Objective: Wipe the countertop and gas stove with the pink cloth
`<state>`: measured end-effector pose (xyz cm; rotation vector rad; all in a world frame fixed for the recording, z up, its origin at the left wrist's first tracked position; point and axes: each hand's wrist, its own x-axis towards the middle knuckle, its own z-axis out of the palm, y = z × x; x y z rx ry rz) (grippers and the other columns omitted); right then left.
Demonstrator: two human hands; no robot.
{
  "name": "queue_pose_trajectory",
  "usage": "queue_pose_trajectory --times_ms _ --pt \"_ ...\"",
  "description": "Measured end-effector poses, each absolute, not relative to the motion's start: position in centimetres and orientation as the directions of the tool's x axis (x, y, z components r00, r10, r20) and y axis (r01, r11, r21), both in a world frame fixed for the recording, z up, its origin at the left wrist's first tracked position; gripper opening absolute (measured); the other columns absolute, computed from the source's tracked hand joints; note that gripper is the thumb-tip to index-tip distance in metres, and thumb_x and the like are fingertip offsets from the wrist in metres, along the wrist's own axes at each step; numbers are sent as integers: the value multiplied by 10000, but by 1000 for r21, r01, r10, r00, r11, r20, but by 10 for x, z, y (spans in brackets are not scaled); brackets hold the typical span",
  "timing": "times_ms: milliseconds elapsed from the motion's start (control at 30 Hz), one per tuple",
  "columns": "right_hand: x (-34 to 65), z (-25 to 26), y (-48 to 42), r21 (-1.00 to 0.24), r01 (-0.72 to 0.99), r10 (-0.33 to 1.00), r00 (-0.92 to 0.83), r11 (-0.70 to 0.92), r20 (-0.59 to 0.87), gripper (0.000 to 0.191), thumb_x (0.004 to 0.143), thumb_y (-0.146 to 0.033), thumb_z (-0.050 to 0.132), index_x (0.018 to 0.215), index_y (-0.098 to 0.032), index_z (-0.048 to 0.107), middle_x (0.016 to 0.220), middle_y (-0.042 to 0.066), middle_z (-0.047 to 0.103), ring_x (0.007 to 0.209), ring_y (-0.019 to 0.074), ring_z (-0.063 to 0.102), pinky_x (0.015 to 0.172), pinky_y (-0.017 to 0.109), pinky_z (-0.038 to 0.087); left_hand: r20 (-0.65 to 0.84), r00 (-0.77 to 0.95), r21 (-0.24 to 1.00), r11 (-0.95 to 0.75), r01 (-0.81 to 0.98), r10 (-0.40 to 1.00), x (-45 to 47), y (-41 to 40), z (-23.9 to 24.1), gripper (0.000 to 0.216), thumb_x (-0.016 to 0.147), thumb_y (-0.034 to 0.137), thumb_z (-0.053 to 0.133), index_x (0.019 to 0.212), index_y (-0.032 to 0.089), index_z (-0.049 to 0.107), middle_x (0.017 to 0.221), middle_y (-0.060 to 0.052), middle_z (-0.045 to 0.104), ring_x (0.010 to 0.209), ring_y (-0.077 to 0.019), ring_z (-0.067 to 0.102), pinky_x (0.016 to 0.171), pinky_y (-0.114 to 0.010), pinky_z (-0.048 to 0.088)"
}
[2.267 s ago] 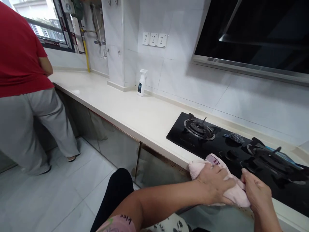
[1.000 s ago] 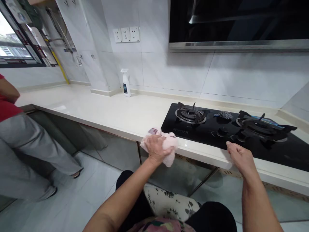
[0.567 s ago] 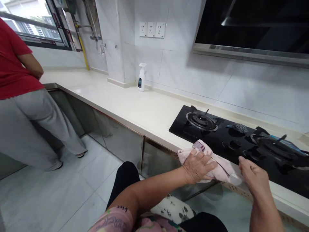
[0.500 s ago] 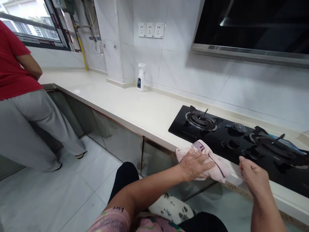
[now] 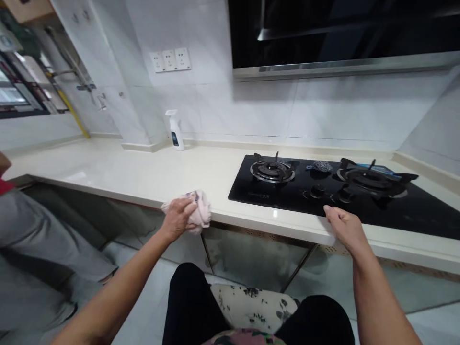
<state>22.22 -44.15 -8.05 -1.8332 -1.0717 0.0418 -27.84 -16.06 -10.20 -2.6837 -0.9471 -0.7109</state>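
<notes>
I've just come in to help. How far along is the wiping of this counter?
Done: the cream countertop looks unmarked left of the hob, though small smears wouldn't show.
In hand: the left hand grips a pink cloth at the counter's front edge, while the right hand rests on that edge.
Left: the black gas hob and the counter beyond it, with no hand on them; whether they're wiped can't be told.

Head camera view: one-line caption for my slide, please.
Left hand grips a pink cloth on the counter; right hand rests by the black gas hob.
</notes>
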Motion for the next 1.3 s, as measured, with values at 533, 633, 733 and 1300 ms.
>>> queue_pose_trajectory --times_ms 533,633,733,1300 --pt "211 -75 -429 -770 632 630 634 -88 448 601 916 -715 465 557 -234 431 534 -27 405 579 142 403 578 292 293 479 771 -260 -771 581 420 -171 -230 -92 599 740 407 834 1282 236 647 1412 -189 601 1250 -433 564 1037 -582 409" --pt "211 -75 -429 -763 641 629 627 -83 459 593 920 -703 470 557 -236 427 530 -29 393 574 141 396 574 293 284 491 785 -288 -780 556 378 -105 -271 -101 642 753 443 857 1326 252 639 1445 -191 593 1238 -423 567 1030 -599 423" --pt "210 -75 -429 -754 652 639 611 -73 467 587 924 -693 473 559 -236 427 533 -31 392 571 137 392 576 296 279 513 809 -296 -827 479 285 -41 -309 -110 607 833 448 805 1370 242 611 1429 -188 603 1220 -396 569 1021 -599 436" --pt "130 -87 -438 -708 687 421 601 163 679 331 1043 -526 461 1023 -234 614 966 63 660 917 235 607 843 365 471 484 862 -169 -949 265 154 40 -357 -93 321 1000 237 538 1289 125 623 1238 -177 655 1132 -311 590 966 -477 455"
